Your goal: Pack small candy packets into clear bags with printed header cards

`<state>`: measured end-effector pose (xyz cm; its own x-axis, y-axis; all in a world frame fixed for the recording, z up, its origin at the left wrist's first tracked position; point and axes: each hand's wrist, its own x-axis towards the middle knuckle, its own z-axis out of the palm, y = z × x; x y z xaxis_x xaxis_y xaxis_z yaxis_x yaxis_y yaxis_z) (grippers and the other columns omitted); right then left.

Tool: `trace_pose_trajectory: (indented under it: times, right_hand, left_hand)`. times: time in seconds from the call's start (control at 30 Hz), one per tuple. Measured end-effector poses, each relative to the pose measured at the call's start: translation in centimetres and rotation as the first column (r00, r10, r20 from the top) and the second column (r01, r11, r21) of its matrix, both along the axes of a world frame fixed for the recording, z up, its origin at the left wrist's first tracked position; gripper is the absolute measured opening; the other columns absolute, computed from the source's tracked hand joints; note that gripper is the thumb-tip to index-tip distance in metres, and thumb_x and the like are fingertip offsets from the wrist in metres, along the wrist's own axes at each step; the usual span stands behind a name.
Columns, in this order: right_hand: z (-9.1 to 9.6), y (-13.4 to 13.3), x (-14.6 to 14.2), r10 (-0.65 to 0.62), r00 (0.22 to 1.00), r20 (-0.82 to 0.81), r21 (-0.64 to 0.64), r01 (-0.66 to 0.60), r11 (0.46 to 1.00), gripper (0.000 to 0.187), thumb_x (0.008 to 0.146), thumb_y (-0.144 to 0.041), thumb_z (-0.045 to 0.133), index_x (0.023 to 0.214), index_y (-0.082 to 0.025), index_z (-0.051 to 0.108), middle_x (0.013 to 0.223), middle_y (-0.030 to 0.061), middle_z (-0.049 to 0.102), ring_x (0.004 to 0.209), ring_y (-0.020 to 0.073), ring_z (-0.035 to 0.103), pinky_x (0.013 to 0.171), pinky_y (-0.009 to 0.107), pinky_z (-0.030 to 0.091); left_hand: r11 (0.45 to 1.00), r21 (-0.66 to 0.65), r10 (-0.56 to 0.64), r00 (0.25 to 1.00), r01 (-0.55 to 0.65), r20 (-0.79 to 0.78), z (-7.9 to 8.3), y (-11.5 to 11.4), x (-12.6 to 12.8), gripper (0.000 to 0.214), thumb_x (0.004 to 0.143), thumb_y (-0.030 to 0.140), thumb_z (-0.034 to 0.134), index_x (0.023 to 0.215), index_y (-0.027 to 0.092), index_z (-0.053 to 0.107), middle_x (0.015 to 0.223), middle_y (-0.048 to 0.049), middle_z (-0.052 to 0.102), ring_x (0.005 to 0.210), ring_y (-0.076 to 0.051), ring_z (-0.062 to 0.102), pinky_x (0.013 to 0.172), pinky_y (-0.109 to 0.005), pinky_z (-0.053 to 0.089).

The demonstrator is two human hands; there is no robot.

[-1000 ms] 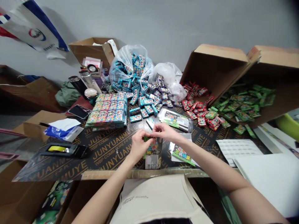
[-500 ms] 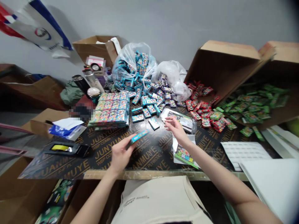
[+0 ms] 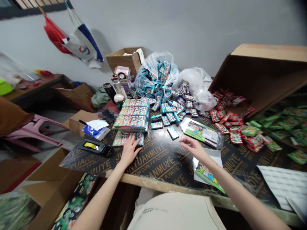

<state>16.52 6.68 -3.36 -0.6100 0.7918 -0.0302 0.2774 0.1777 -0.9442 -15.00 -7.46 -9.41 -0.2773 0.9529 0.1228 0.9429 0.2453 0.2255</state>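
Observation:
My left hand (image 3: pixel 129 150) lies flat, fingers spread, on a filled clear packet of small boxes (image 3: pixel 127 139) that rests on the black board (image 3: pixel 153 161) in front of the stack of filled packets (image 3: pixel 133 114). My right hand (image 3: pixel 193 147) hovers open with relaxed fingers just above the board, holding nothing. It is nearest a stack of empty clear sleeves with printed cards (image 3: pixel 202 131) and a loose green printed card (image 3: pixel 207 174). A single teal box (image 3: pixel 172 132) lies between the hands, farther back.
A heap of teal boxes (image 3: pixel 165 107) spills from a clear bag (image 3: pixel 155 75). Red packets (image 3: pixel 230 118) and green packets (image 3: pixel 283 121) spill from tipped cartons (image 3: pixel 259 70). A tape dispenser (image 3: pixel 92 147), flasks (image 3: pixel 114 89), sticker sheet (image 3: pixel 280 183), pink stool (image 3: pixel 33 129) and floor cartons (image 3: pixel 52 188) surround.
Both hands were closing a packet at the centre; the left hand then carried it left and laid it down by the stack. The right hand let go and opened. The view swung left.

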Motion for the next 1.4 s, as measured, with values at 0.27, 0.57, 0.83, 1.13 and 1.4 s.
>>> trace_pose_trajectory:
  times: [0.27, 0.57, 0.83, 1.13, 1.4]
  right_hand:
    - [-2.1, 0.5, 0.3, 0.042, 0.999, 0.022, -0.007, -0.042, 0.999, 0.023, 0.077, -0.035, 0.054, 0.091, -0.018, 0.061, 0.087, 0.0050, 0.063, 0.079, 0.0201, 0.057, 0.069, 0.032, 0.045]
    - [-2.3, 0.5, -0.9, 0.059, 0.998, 0.001, -0.029, -0.059, 0.998, 0.021, 0.076, -0.035, 0.055, 0.087, -0.018, 0.061, 0.080, 0.0038, 0.063, 0.073, 0.0184, 0.058, 0.064, 0.030, 0.046]
    - [-1.0, 4.9, 3.2, -0.300, 0.900, 0.318, 0.421, 0.149, 0.895, 0.014, 0.078, -0.026, 0.055, 0.088, -0.020, 0.062, 0.090, 0.0020, 0.065, 0.083, 0.0158, 0.058, 0.075, 0.027, 0.044]
    - [-1.4, 12.1, 17.7, -0.792, 0.347, 0.502, 0.653, 0.449, 0.610, 0.051, 0.072, -0.026, 0.062, 0.115, -0.002, 0.047, 0.096, 0.0283, 0.056, 0.100, 0.0406, 0.046, 0.082, 0.056, 0.027]
    - [-4.2, 11.4, 15.7, -0.571, 0.564, 0.596, 0.617, 0.134, 0.776, 0.060, 0.073, -0.048, 0.058, 0.125, -0.021, 0.044, 0.130, 0.0139, 0.042, 0.119, 0.0315, 0.032, 0.096, 0.043, 0.020]
  left_hand:
    - [0.898, -0.083, 0.436, 0.898, -0.431, 0.055, -1.5, 0.5, -1.8, 0.103, 0.062, 0.068, 0.053, 0.139, 0.010, 0.015, 0.143, -0.0293, 0.006, 0.131, -0.045, -0.003, 0.093, -0.067, 0.013]
    - [0.932, -0.098, 0.345, 0.937, -0.349, -0.050, -1.2, 2.3, -2.6, 0.091, 0.069, 0.066, 0.046, 0.137, 0.011, 0.022, 0.141, -0.0293, 0.014, 0.130, -0.045, 0.004, 0.092, -0.067, 0.015]
    - [0.935, -0.026, 0.351, 0.932, -0.355, -0.094, -1.3, 3.5, -2.8, 0.075, 0.074, 0.064, 0.035, 0.134, 0.018, 0.028, 0.143, -0.0199, 0.019, 0.130, -0.043, 0.012, 0.089, -0.070, 0.020]
    - [0.976, 0.126, 0.190, 0.978, -0.179, -0.081, 2.3, 3.9, 2.4, 0.050, 0.078, 0.053, 0.035, 0.125, 0.035, 0.038, 0.143, -0.0003, 0.029, 0.130, -0.032, 0.024, 0.097, -0.063, 0.021]
    - [0.983, -0.003, -0.182, 0.979, 0.183, -0.096, 1.9, 5.7, 8.5, 0.037, 0.077, 0.037, 0.050, 0.107, 0.019, 0.061, 0.132, -0.0157, 0.044, 0.125, -0.032, 0.034, 0.100, -0.057, 0.018]
